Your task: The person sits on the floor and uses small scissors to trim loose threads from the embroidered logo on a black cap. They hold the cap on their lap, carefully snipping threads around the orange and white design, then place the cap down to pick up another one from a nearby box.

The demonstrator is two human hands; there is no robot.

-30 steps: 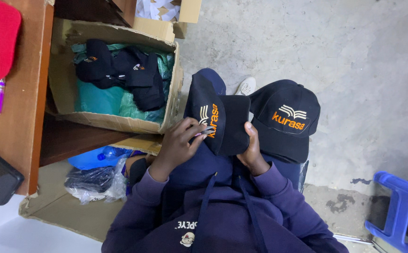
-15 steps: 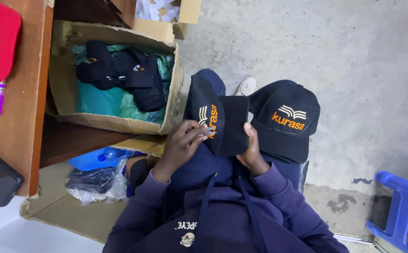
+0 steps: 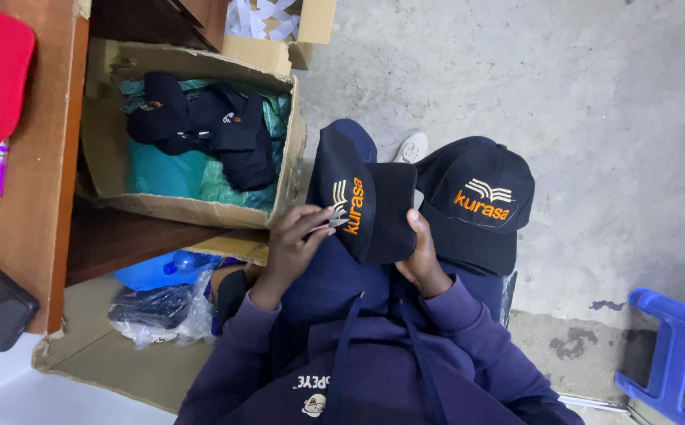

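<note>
- My right hand [image 3: 421,260] grips the black cap [image 3: 362,206] over my lap, thumb on its brim.
- My left hand [image 3: 294,245] pinches small snips [image 3: 328,224] at the stitching.
- The cap looks soft and light; the stiff brim seems best to hold.

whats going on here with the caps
A seated person holds a black cap over their lap. The right hand grips its brim, and the left hand works a small metal tool at the orange embroidery. A second black cap rests on their knee. More caps lie in a cardboard box beside them.
</note>
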